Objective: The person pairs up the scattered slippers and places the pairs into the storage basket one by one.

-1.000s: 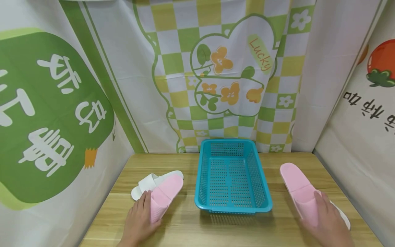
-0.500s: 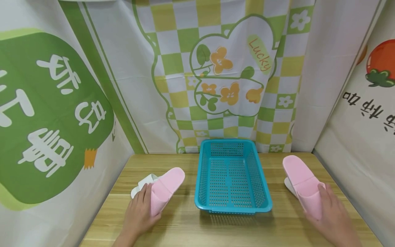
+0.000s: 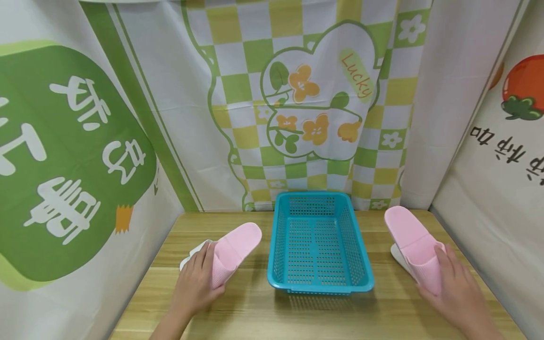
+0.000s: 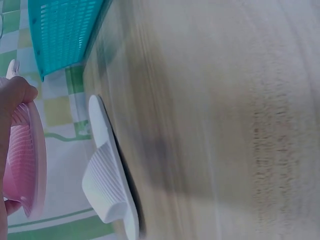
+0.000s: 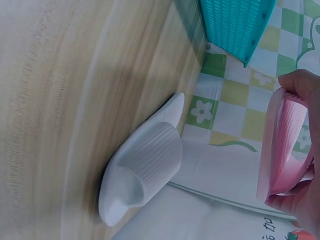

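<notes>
My left hand point(image 3: 193, 285) grips a pink slipper point(image 3: 239, 242) by its strap, toe end pointing up and to the right. In the left wrist view that slipper is raised above the table, and a white slipper point(image 4: 106, 182) lies on the wood below it. My right hand point(image 3: 456, 290) holds the other pink slipper point(image 3: 406, 230) by the strap, also lifted, its free end tilted toward the back left. Beneath it a second white slipper point(image 5: 152, 155) rests on the table, shown whole in the right wrist view and mostly covered in the head view.
A turquoise perforated basket point(image 3: 320, 288) stands between the two hands at the middle of the wooden table point(image 3: 250, 314), with nothing inside. Printed cloth point(image 3: 238, 89) hangs along the back edge, and more cloth walls rise at left and right.
Both pink slippers have risen off the table with the hands. The left one has shifted right toward the basket; the right one has moved up, uncovering part of the white slipper's other end.
</notes>
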The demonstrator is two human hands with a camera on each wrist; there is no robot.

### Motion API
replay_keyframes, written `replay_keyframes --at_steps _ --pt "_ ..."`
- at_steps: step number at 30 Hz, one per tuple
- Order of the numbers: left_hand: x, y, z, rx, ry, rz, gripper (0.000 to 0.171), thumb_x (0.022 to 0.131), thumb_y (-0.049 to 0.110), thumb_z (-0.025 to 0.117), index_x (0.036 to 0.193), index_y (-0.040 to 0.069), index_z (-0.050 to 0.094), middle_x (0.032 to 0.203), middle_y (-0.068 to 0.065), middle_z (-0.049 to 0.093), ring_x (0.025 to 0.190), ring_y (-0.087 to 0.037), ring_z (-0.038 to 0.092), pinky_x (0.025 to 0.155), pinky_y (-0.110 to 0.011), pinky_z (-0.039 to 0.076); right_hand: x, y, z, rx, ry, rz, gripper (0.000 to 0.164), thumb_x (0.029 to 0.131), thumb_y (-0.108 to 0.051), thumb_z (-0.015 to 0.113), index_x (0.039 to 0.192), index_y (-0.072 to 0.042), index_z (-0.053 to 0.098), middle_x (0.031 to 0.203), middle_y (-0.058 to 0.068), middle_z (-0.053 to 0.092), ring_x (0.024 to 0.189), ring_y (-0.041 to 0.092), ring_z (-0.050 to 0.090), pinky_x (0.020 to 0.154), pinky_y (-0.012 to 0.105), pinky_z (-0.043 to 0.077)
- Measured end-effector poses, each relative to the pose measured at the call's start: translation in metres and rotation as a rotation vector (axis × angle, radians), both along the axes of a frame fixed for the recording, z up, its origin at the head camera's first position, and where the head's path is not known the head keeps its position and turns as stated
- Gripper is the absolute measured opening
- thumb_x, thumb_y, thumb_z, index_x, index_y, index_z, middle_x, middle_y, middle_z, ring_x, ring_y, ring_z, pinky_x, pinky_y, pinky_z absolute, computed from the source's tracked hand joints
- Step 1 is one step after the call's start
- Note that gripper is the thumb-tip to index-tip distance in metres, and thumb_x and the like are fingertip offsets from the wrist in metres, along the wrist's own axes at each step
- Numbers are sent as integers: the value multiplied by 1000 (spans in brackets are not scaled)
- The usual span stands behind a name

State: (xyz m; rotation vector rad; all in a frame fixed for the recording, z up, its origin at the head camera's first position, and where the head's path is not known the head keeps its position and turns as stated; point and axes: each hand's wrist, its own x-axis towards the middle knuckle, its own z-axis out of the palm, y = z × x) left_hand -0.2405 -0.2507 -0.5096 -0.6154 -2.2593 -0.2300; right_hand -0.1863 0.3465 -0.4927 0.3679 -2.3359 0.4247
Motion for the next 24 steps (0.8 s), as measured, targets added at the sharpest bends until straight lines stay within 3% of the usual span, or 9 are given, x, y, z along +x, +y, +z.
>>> replay_keyframes --at_steps 7,11,14,16,19,22,24 --pt "-6 1 6 -34 15 -3 104 49 37 76 137 -9 45 128 -29 52 100 -44 56 79 -55 49 -3 -5 6 16 82 6 102 83 -77 37 141 7 40 135 39 40 102 59 45 86 68 36" --pt "-8 2 9 -44 16 0 104 49 38 75 137 -8 46 128 -28 52 99 -44 56 80 -55 49 -7 -6 10 50 162 32 98 85 -73 40 138 9 43 134 37 42 105 57 46 111 48 28" --pt "-9 2 12 -51 11 -4 103 50 38 75 138 -8 45 129 -28 52 100 -44 56 81 -55 49 -10 -6 14 80 213 53 97 85 -72 41 135 11 46 133 36 44 108 54 46 116 34 16" --pt "-10 3 14 -54 9 -9 103 51 38 75 138 -7 45 129 -27 52 100 -44 56 81 -55 49 -11 -6 16 98 233 55 95 86 -71 41 133 11 47 132 36 44 108 54 47 113 40 25" --pt "-11 5 17 -49 8 -26 102 52 36 75 139 -6 44 130 -27 51 101 -44 56 81 -56 49 -11 -8 21 127 212 39 94 86 -71 38 132 10 48 134 35 44 106 53 47 94 56 40" --pt "-11 7 20 -53 11 -40 101 53 36 75 139 -6 44 129 -27 51 101 -43 56 81 -56 49 -11 -10 28 153 184 22 93 86 -71 35 132 8 48 135 33 43 103 52 46 72 63 41" --pt "-12 8 22 -61 16 -45 100 53 36 75 139 -6 45 129 -27 52 100 -42 57 79 -56 50 -10 -12 31 168 176 14 91 87 -71 33 133 7 47 136 32 43 102 52 47 68 63 41"
